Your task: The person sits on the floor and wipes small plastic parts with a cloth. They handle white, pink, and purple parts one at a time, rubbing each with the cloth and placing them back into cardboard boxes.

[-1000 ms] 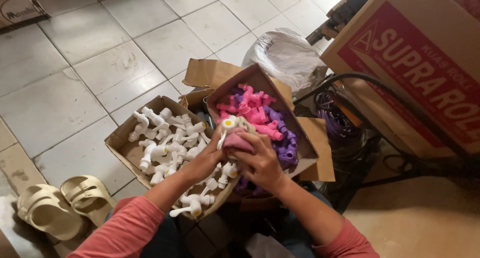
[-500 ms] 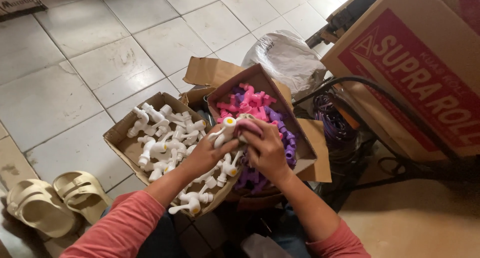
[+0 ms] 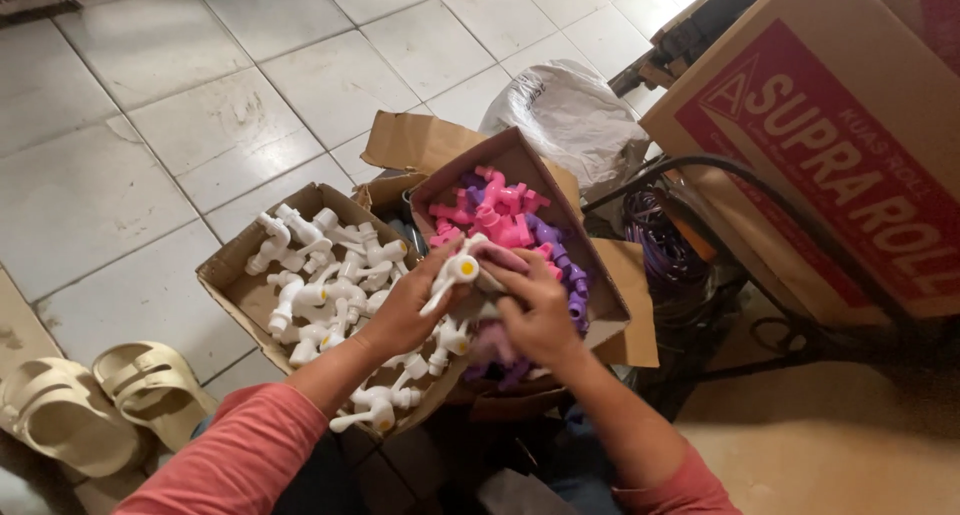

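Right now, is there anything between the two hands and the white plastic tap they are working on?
Nothing visible. The left hand already grips the white plastic tap, and the right hand presses a pink part against it. Both meet above the box of white taps and the box of pink and purple parts.

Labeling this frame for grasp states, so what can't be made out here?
- Head view: the pink piece under the right hand is mostly covered by its fingers; shape unclear.
- Left hand grips a white tap; its palm hides the tap's body.
- Floor of the box of pink and purple parts: buried under parts and both hands.
- Sandals: cut by the left edge.
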